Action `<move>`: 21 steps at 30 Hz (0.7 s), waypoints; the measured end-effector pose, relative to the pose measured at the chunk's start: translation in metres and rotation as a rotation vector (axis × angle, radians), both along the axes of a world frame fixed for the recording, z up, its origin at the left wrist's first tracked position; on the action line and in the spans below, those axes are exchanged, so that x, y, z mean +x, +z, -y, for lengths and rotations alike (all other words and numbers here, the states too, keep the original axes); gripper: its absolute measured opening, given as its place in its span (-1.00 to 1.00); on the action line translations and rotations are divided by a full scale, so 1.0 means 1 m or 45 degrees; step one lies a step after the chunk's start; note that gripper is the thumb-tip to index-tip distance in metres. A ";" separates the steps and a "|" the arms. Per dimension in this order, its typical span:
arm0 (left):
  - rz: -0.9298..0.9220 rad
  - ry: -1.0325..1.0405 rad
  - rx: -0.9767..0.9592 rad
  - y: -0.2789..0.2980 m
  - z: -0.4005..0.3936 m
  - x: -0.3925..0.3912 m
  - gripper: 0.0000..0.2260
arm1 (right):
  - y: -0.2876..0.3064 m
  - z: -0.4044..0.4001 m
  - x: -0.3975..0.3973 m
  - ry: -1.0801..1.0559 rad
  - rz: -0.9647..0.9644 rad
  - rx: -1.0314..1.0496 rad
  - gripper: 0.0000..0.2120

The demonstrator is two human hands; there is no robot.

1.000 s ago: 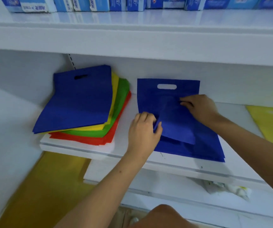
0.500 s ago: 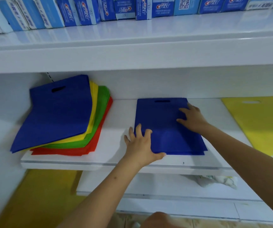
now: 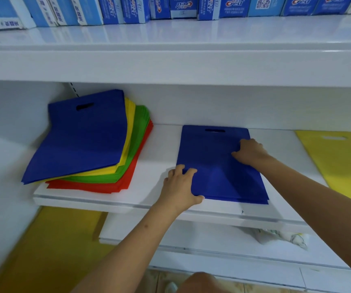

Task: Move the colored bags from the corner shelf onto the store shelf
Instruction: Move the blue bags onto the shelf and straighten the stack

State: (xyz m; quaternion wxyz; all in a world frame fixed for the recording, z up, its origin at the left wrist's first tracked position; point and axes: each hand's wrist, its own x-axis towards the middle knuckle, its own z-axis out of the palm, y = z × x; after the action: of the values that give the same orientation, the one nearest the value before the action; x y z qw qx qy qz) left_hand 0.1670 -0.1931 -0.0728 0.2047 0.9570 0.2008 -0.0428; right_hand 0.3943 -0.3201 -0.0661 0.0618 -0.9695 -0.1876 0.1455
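Fabric bags [image 3: 219, 163], flat blue rectangles with slot handles, lie mid-frame on the glossy white shelf [image 3: 159, 149]. Your left hand [image 3: 180, 187] presses their lower-left corner, fingers spread; your right hand [image 3: 249, 152] presses the right edge, fingers bent. A fanned stack [image 3: 90, 142] sits left.

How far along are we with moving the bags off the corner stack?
Done: a yellow bag lies flat on the store shelf at the right. In hand: the left hand and right hand are on a blue pile mid-shelf, apparently squaring it. Left: the corner stack holds blue, yellow, green and red bags, so most of the job remains.
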 end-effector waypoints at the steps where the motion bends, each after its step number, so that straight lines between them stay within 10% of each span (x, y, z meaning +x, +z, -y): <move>1: 0.014 -0.001 -0.003 0.000 -0.001 -0.002 -0.26 | 0.003 -0.006 -0.005 -0.012 0.032 -0.051 -0.65; 15: 1.331 0.940 0.066 0.064 -0.142 -0.118 -0.87 | 0.052 -0.233 -0.129 1.031 0.384 0.612 -0.47; 21: 1.202 1.102 0.239 0.068 -0.192 -0.154 -0.81 | 0.067 -0.321 -0.156 1.046 0.519 0.604 -0.43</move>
State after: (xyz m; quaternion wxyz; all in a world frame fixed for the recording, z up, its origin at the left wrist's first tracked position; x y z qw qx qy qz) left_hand 0.0127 -0.0012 -0.0048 0.1852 0.7192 0.4598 0.4869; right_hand 0.2378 0.0008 0.0006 0.1798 -0.7838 -0.5890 -0.0806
